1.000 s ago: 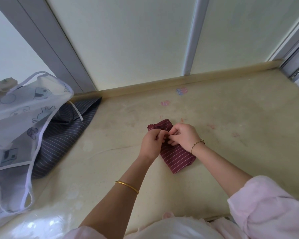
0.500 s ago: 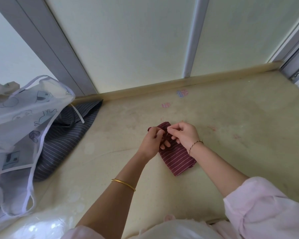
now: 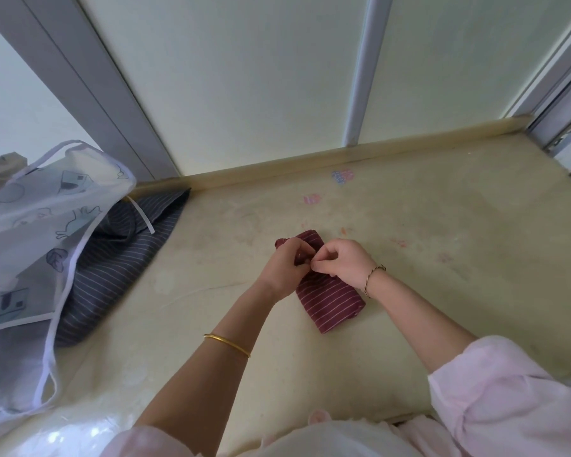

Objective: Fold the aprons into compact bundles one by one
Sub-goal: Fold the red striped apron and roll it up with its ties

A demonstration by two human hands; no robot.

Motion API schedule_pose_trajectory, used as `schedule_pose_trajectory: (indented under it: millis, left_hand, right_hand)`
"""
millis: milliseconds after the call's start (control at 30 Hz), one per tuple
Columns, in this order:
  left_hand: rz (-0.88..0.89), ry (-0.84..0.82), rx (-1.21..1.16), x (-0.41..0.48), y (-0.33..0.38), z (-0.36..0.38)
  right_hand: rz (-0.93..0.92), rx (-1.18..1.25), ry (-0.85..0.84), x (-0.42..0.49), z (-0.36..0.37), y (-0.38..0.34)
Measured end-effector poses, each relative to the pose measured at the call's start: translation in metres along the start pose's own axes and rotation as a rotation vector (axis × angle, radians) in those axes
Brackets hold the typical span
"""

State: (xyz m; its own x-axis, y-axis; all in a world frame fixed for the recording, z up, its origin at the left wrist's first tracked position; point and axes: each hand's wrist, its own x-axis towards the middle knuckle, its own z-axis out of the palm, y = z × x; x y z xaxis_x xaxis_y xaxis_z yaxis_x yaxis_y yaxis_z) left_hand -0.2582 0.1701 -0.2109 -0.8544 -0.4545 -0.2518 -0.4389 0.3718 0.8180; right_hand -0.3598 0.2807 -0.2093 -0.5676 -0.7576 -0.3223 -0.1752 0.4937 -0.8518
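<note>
Left hand [image 3: 285, 265] and right hand [image 3: 342, 258], fingers curled, pinch the folded maroon striped apron [image 3: 330, 298] mid-counter; a loosened pinch would likely let the bundle unfold.

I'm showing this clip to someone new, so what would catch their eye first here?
Most likely the dark red striped apron, already a small bundle mid-counter, with the left hand and right hand pinching at its top. Next, the pile at the left edge: a sheer printed apron draped over a grey striped apron.
</note>
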Motion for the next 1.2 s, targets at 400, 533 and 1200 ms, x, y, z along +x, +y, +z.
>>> schedule_pose_trajectory:
  millis: [400, 533, 1200]
  left_hand:
    - [0.208, 0.218, 0.205, -0.007, -0.009, 0.009]
    - [0.147, 0.258, 0.147, -0.008, -0.016, 0.005]
    - [0.029, 0.233, 0.341, -0.01, -0.029, -0.007]
  right_hand:
    - [0.096, -0.129, -0.273, 0.017, 0.0, -0.009]
    - [0.105, -0.089, -0.247, 0.017, 0.003, -0.007]
    - [0.057, -0.246, -0.088, 0.016, 0.018, -0.012]
